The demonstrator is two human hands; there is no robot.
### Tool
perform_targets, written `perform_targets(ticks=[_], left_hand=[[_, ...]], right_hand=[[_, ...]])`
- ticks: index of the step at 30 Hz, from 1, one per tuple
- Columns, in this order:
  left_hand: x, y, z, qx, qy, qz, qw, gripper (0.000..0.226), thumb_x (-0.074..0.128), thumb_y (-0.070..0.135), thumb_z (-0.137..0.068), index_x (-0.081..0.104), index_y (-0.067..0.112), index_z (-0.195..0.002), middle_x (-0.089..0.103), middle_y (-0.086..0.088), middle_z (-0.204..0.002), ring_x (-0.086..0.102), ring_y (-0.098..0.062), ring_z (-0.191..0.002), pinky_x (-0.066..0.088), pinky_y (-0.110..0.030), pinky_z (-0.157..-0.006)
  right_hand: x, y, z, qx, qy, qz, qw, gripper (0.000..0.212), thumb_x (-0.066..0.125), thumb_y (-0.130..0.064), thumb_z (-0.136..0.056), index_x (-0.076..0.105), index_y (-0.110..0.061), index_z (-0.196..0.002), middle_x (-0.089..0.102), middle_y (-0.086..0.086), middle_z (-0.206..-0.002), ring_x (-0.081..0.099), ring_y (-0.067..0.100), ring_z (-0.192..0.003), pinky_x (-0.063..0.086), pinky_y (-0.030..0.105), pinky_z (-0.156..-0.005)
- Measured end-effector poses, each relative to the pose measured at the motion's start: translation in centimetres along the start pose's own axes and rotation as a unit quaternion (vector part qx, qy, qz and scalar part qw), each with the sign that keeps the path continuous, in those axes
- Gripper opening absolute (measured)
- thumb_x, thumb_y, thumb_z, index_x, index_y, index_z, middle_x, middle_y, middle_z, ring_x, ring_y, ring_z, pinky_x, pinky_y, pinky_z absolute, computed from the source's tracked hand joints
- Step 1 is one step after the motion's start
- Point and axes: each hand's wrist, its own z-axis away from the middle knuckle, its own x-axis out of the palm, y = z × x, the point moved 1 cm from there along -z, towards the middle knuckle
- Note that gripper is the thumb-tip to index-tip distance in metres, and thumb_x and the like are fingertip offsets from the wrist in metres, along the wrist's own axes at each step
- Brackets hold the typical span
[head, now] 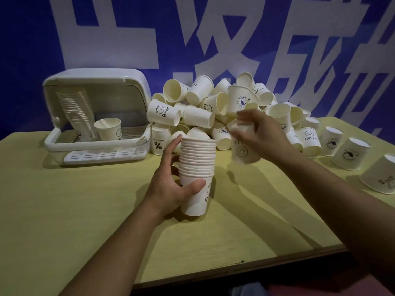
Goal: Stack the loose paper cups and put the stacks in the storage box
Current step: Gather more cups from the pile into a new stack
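My left hand (171, 184) grips a tall stack of white paper cups (196, 167) that stands on the yellow table, thumb across its lowest cup. To the right and slightly higher, my right hand (263, 133) holds a single paper cup (243, 150) by its rim, blurred, mouth up. Behind both lies a big pile of loose cups (205, 107) with printed logos. The white storage box (96, 116) sits open at the back left, with a leaning stack of cups (74, 110) and one upright cup (109, 129) inside.
Several cups stand upside down in a row along the right side (350, 154). A white slotted tray (104, 155) juts from the box front. The table's front edge (235, 265) runs close to my body. A blue wall with white characters stands behind.
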Motion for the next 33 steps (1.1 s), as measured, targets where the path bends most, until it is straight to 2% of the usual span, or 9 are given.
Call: perform_targets(ticks=[2, 4, 8, 11, 16, 19, 23, 29, 33], left_hand=[[0.0, 0.1, 0.1, 0.008, -0.021, 0.0, 1.0, 0.103, 0.079, 0.057, -0.055, 0.021, 0.07, -0.14, 0.052, 0.023, -0.129, 0.059, 0.009, -0.105, 0.05, -0.009, -0.078], [0.1, 0.1, 0.2, 0.012, -0.041, -0.002, 0.999, 0.105, 0.079, 0.058, -0.055, 0.022, 0.067, -0.142, 0.053, 0.022, -0.13, 0.059, 0.006, -0.109, 0.05, -0.012, -0.083], [0.3, -0.2, 0.3, 0.006, -0.063, 0.005, 0.998, 0.106, 0.08, 0.059, -0.055, 0.024, 0.065, -0.145, 0.057, 0.015, -0.133, 0.062, -0.008, -0.115, 0.055, -0.04, -0.096], [0.3, -0.3, 0.3, 0.003, -0.073, 0.005, 0.997, 0.107, 0.08, 0.057, -0.057, 0.023, 0.063, -0.147, 0.057, 0.013, -0.135, 0.062, -0.01, -0.117, 0.055, -0.048, -0.096], [-0.2, -0.4, 0.1, -0.006, -0.043, 0.012, 0.999, 0.104, 0.08, 0.056, -0.057, 0.019, 0.072, -0.14, 0.056, 0.012, -0.133, 0.062, -0.007, -0.112, 0.056, -0.036, -0.093], [-0.2, -0.4, 0.0, -0.004, -0.04, -0.006, 0.999, 0.103, 0.078, 0.06, -0.056, 0.017, 0.076, -0.137, 0.053, 0.018, -0.131, 0.06, 0.001, -0.107, 0.054, -0.025, -0.088], [0.0, -0.1, 0.1, -0.002, -0.038, -0.026, 0.999, 0.106, 0.076, 0.063, -0.056, 0.015, 0.073, -0.141, 0.053, 0.018, -0.13, 0.061, 0.001, -0.104, 0.054, -0.023, -0.087], [0.1, 0.0, 0.2, 0.013, -0.045, -0.036, 0.998, 0.107, 0.077, 0.06, -0.058, 0.015, 0.069, -0.145, 0.056, 0.015, -0.132, 0.062, -0.012, -0.109, 0.055, -0.043, -0.094], [0.1, 0.1, 0.2, 0.005, -0.05, -0.027, 0.998, 0.105, 0.076, 0.061, -0.058, 0.014, 0.073, -0.142, 0.052, 0.02, -0.132, 0.061, -0.01, -0.111, 0.056, -0.043, -0.094]], right_hand=[[0.0, -2.0, 0.0, -0.049, 0.07, -0.061, 0.994, 0.053, 0.077, -0.039, -0.082, 0.057, -0.026, -0.13, 0.063, -0.014, -0.122, 0.061, 0.005, -0.112, 0.054, 0.028, -0.093], [0.3, -3.6, -0.1, -0.07, 0.103, -0.102, 0.987, 0.052, 0.076, -0.034, -0.085, 0.056, -0.025, -0.131, 0.059, -0.013, -0.122, 0.058, 0.003, -0.111, 0.054, 0.021, -0.09], [2.2, -5.5, 0.0, -0.102, 0.117, -0.118, 0.981, 0.054, 0.073, -0.031, -0.088, 0.052, -0.03, -0.137, 0.044, -0.01, -0.129, 0.05, 0.008, -0.118, 0.052, 0.019, -0.09], [3.7, -6.3, 0.8, -0.138, 0.1, -0.109, 0.979, 0.051, 0.071, -0.034, -0.089, 0.054, -0.031, -0.137, 0.044, -0.01, -0.133, 0.045, -0.002, -0.119, 0.049, 0.023, -0.099], [4.1, -7.6, 2.2, -0.16, 0.073, -0.174, 0.969, 0.01, 0.066, -0.04, -0.086, 0.063, -0.037, -0.094, 0.055, -0.007, -0.109, 0.053, -0.001, -0.102, 0.052, 0.027, -0.086], [3.6, -7.8, 1.9, -0.119, 0.064, -0.195, 0.972, 0.012, 0.067, -0.04, -0.087, 0.06, -0.03, -0.083, 0.061, 0.0, -0.098, 0.06, 0.008, -0.09, 0.051, 0.025, -0.073], [2.3, -7.7, 1.4, -0.012, 0.008, -0.274, 0.962, 0.007, 0.066, -0.02, -0.094, 0.062, -0.015, -0.095, 0.065, 0.006, -0.09, 0.064, 0.015, -0.078, 0.054, 0.024, -0.053], [1.3, -6.1, 1.2, 0.081, -0.205, -0.147, 0.964, 0.05, 0.068, -0.018, -0.092, 0.048, -0.022, -0.138, 0.059, 0.004, -0.114, 0.06, 0.018, -0.09, 0.052, 0.03, -0.071], [1.0, -6.3, 1.4, 0.076, -0.173, -0.21, 0.959, 0.049, 0.067, -0.015, -0.091, 0.048, -0.023, -0.136, 0.061, 0.007, -0.113, 0.06, 0.017, -0.087, 0.052, 0.027, -0.07]])
